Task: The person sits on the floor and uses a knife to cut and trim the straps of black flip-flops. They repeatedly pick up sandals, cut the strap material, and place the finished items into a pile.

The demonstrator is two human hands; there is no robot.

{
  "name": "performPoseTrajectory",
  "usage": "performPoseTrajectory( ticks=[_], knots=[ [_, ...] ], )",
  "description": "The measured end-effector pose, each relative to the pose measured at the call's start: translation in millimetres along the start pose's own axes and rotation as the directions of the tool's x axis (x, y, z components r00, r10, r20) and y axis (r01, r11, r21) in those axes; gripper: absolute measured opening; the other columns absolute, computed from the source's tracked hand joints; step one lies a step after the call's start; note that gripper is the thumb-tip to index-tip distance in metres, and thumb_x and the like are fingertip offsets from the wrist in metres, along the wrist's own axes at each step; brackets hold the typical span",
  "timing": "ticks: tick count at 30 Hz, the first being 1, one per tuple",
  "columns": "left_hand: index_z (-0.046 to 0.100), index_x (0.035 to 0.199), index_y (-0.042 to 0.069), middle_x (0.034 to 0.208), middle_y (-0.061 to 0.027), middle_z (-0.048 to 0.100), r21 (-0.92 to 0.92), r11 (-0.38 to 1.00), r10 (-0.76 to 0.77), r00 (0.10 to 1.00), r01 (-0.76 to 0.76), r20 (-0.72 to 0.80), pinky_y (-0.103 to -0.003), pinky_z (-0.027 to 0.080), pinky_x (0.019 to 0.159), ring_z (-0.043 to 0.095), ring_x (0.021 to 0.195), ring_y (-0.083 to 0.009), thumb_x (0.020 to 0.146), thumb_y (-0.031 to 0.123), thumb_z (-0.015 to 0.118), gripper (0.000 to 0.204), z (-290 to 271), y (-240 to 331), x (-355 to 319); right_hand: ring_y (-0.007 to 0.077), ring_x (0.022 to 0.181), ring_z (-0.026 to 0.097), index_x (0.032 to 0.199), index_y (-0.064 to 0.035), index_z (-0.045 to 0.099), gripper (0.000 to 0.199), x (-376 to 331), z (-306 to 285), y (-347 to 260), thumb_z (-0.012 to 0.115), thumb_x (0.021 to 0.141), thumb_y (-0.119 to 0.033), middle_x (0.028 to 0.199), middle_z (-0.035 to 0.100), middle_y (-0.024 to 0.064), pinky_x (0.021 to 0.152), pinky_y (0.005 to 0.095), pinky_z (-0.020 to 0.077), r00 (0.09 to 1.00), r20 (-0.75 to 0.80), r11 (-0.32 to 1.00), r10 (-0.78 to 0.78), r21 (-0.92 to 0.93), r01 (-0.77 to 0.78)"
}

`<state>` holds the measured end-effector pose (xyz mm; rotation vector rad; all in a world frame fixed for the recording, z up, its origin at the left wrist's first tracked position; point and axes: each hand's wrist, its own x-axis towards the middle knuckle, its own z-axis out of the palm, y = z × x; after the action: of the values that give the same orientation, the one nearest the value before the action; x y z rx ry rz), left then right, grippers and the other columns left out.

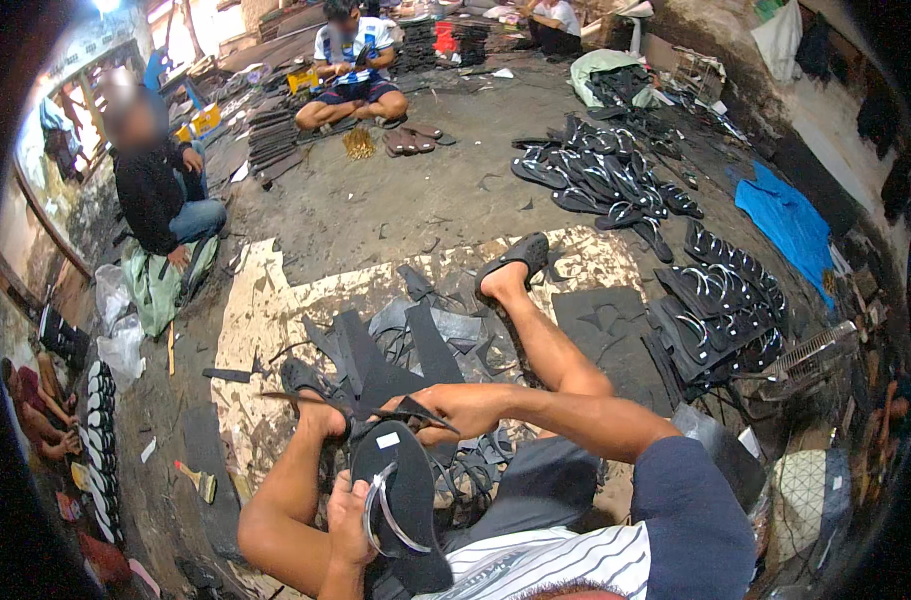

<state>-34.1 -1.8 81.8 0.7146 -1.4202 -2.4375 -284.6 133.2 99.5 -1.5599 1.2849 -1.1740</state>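
My left hand (349, 520) grips a black flip-flop (413, 500) by its side, thumb near the silver-edged strap. The sole faces up, with a small white label near its far end. My right hand (460, 408) is closed at that far end, against a dark pointed piece (415, 408). Whether this is a blade or a rubber offcut I cannot tell. A thin dark strip (293, 397) sticks out to the left beyond the sole's edge. Black rubber offcuts (375, 355) lie between my legs, past my hands.
A pile of black sandals (600, 175) lies at the far right, with stacked sandals (715, 320) nearer. A brush (197, 482) rests on the floor at left, beside a row of sandals (102, 450). Two people sit ahead, one by a green sack (165, 280). A blue sheet (787, 222) lies right.
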Motion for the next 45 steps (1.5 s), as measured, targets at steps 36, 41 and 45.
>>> performPoseTrajectory(
  ticks=[36, 41, 45],
  knots=[
    [0.061, 0.125, 0.014, 0.118, -0.0018, 0.065, -0.506, 0.795, 0.076, 0.883, -0.334, -0.464, -0.039, 0.052, 0.093, 0.062, 0.108, -0.0202, 0.094, 0.045, 0.067, 0.044, 5, -14, 32, 0.0367, 0.088, 0.067, 0.128, -0.0114, 0.056, 0.051, -35, 151, 61, 0.07, 0.079, -0.006, 0.106, 0.066, 0.0169, 0.075, 0.0438, 0.0554, 0.776, -0.629, 0.881, 0.031, -0.35, -0.319],
    [0.063, 0.117, 0.016, 0.107, 0.0003, 0.067, -0.49, 0.803, 0.062, 0.865, -0.34, -0.498, -0.033, 0.061, 0.074, 0.068, 0.098, -0.0159, 0.094, 0.035, 0.069, 0.03, 10, -32, 23, 0.0403, 0.085, 0.065, 0.122, -0.0069, 0.057, 0.044, -19, 132, 49, 0.069, 0.079, -0.004, 0.093, 0.063, 0.017, 0.073, 0.0458, 0.0535, 0.821, -0.545, 0.819, 0.17, -0.385, -0.426],
    [0.062, 0.116, 0.014, 0.106, 0.0006, 0.066, -0.496, 0.782, 0.108, 0.865, -0.378, -0.489, -0.036, 0.061, 0.077, 0.068, 0.095, -0.0166, 0.095, 0.028, 0.069, 0.026, 5, -56, 16, 0.0403, 0.083, 0.065, 0.117, -0.008, 0.054, 0.041, 14, 102, 31, 0.07, 0.08, -0.012, 0.089, 0.062, 0.0173, 0.069, 0.05, 0.0535, 0.893, -0.393, 0.741, 0.22, -0.529, -0.415]
  ],
)
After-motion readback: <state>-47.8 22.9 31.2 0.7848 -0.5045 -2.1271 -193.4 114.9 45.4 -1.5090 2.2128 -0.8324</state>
